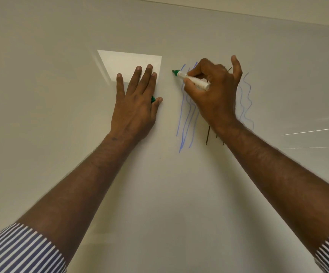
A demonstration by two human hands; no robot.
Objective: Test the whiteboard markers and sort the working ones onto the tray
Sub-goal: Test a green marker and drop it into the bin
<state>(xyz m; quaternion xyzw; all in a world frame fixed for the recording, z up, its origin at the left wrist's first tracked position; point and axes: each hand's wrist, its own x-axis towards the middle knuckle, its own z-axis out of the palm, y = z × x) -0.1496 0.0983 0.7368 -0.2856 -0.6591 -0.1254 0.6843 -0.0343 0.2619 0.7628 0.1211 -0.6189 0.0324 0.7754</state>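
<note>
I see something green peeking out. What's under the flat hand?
A green cap pokes out from under the left hand, which lies flat on the whiteboard. The hand covers most of the cap.

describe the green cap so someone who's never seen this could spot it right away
Start at the wide pale whiteboard and find the left hand pressed flat on it, fingers straight. The small dark green plastic cap peeks out at that hand's right edge, tucked by the thumb. The only other green is the green-tipped white marker, which the right hand grips.
</note>
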